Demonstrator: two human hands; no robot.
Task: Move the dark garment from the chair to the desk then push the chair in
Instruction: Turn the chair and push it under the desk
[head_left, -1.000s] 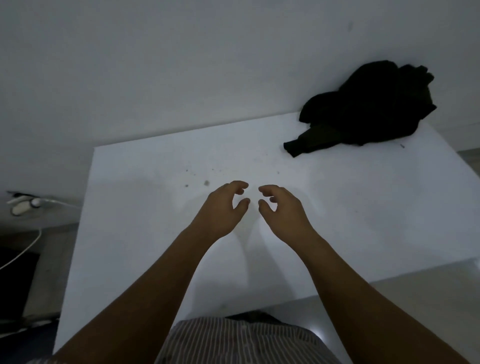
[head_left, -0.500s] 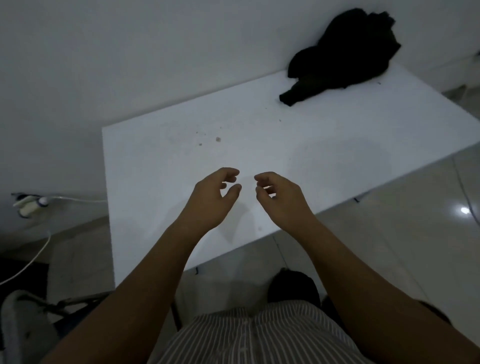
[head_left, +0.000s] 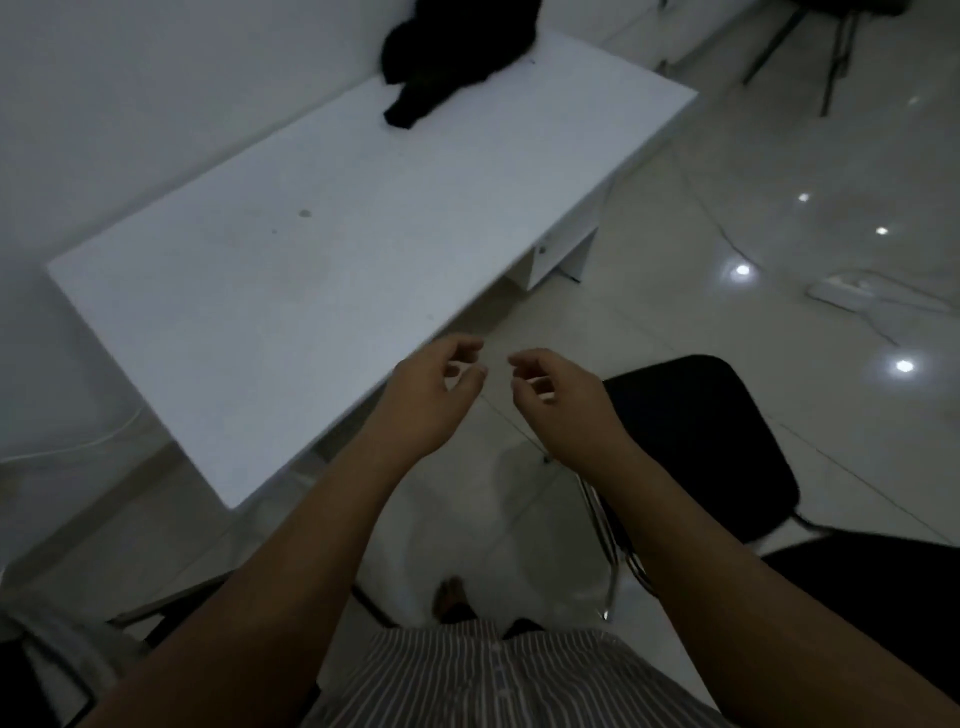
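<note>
The dark garment (head_left: 452, 57) lies crumpled on the far end of the white desk (head_left: 311, 249), against the wall. A chair with a black seat (head_left: 706, 441) stands on the floor to my right, off the desk's near corner and turned away from it. My left hand (head_left: 431, 400) hovers at the desk's front edge, empty, fingers loosely curled and apart. My right hand (head_left: 561, 400) hangs beside it over the floor, just left of the chair seat, also empty with curled fingers. Neither hand touches the chair or desk.
A white wall runs behind the desk. A drawer unit (head_left: 561, 254) sits under the desk's right end. Glossy floor tiles (head_left: 779, 208) stretch to the right, with a white power strip (head_left: 852, 291) and cable. Chair legs (head_left: 800, 47) show at top right. Another seat (head_left: 47, 654) is at bottom left.
The view has swung right and pulled back from the desk, bringing the black chair into sight. Both hands kept their curled, empty pose and now sit off the desk's front edge.
</note>
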